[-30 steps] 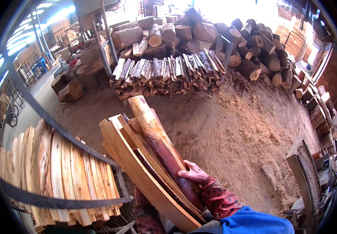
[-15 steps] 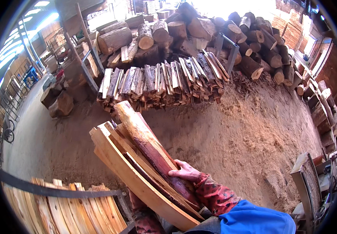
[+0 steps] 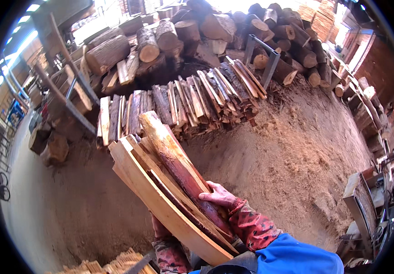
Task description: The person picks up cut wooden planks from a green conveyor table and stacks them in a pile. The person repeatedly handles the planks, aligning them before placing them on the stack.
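Against the chest, rough bark-edged slabs (image 3: 169,182) under the clasping right hand (image 3: 219,197).

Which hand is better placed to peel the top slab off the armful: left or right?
Right, probably. The right hand rests on top of the bundle of wood slabs, against the bark-covered top piece. The left hand is mostly hidden beneath the bundle, apparently bearing its weight, so it looks less free.

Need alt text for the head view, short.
A person carries an armful of split wood slabs, the right hand on top of the bundle and the left hand under it. Ahead, across a sawdust floor, a row of stacked slabs fronts a pile of logs.
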